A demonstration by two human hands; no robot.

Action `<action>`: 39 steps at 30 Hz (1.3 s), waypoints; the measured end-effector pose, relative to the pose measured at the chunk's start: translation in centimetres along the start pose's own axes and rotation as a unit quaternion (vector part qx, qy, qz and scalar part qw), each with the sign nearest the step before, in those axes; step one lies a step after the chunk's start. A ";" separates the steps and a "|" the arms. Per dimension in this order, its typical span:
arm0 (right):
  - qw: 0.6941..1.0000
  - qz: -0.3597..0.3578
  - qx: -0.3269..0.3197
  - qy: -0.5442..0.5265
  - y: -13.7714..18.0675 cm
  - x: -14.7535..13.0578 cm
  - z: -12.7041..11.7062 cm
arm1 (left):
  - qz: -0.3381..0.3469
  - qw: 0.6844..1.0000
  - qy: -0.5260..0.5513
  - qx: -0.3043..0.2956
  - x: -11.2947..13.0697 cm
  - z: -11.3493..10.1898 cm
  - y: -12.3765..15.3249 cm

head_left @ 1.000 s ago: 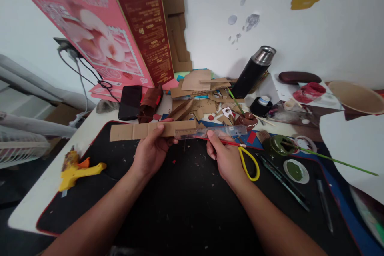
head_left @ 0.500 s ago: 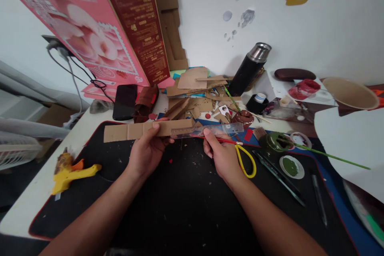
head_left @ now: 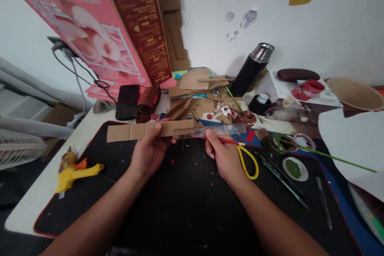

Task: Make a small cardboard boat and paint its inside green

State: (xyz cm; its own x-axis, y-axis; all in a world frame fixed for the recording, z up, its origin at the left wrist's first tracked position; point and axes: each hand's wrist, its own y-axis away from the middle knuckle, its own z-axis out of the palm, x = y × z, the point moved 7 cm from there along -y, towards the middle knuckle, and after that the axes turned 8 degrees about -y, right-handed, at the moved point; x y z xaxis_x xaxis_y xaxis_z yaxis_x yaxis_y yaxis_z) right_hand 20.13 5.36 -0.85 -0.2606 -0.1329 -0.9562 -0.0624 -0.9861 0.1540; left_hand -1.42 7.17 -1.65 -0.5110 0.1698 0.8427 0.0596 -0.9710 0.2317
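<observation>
A long strip of cardboard point(head_left: 126, 132) with crease lines across it is pinched in my left hand point(head_left: 150, 150), thumb on its face. My right hand point(head_left: 223, 154) grips a clear plastic ruler point(head_left: 231, 129), thumb on top, together with a red pencil point(head_left: 229, 141) that passes under the thumb. The ruler's left end overlaps the right end of the strip. Beside my right wrist shows a yellow loop handle point(head_left: 255, 170), perhaps of scissors; the rest of it is hidden.
A yellow glue gun point(head_left: 72, 171) lies at the left of the black mat point(head_left: 180, 208). Cardboard scraps point(head_left: 195, 80) pile up behind my hands. At the right are a green paint jar point(head_left: 276, 143), pens point(head_left: 283, 180) and a black thermos point(head_left: 250, 68).
The whole view has shifted slightly, with everything a little further right. Both hands keep their holds, and the ruler stays against the strip's end.
</observation>
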 end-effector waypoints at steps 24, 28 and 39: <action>1.000 0.006 -0.001 0.002 -0.1 0.2 -0.1 | -0.015 1.000 0.009 -0.005 0.0 0.2 0.1; 1.000 0.004 -0.002 -0.003 -0.1 0.1 0.0 | -0.009 1.000 0.012 -0.001 0.1 0.1 0.1; 1.000 0.007 -0.008 -0.004 -0.2 0.5 -0.1 | -0.012 1.000 0.016 -0.001 -0.1 0.3 0.2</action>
State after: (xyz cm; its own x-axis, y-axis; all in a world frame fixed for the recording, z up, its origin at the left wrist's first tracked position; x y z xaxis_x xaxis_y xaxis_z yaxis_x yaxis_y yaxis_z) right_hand 20.10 5.49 -1.43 -0.2686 -0.1469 -0.9520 -0.0421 -0.9856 0.1640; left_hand -1.09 7.03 -1.56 -0.5391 0.1883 0.8209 0.0453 -0.9668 0.2515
